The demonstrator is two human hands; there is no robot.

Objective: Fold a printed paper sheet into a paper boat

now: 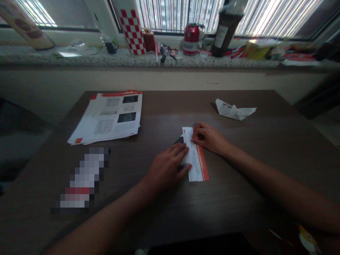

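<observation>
Our left hand (167, 166) lies open, flat on the folded white orange-edged paper strip (198, 166); our right hand (209, 137), fingers curled, presses its far end onto the dark wooden table (239, 202).

Left hand (168, 166) flat on folded paper (196, 159), right hand (208, 137) pinching its top edge — dark table (239, 198).

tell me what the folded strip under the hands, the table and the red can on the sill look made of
Folded strip: thin printed paper, matte, white with an orange-red edge; it holds sharp flat creases.
Table: dark wood or wood-look laminate, low sheen, with long grain lines.
Red can: probably metal, glossy, catching window light; too blurred to be sure.
</observation>
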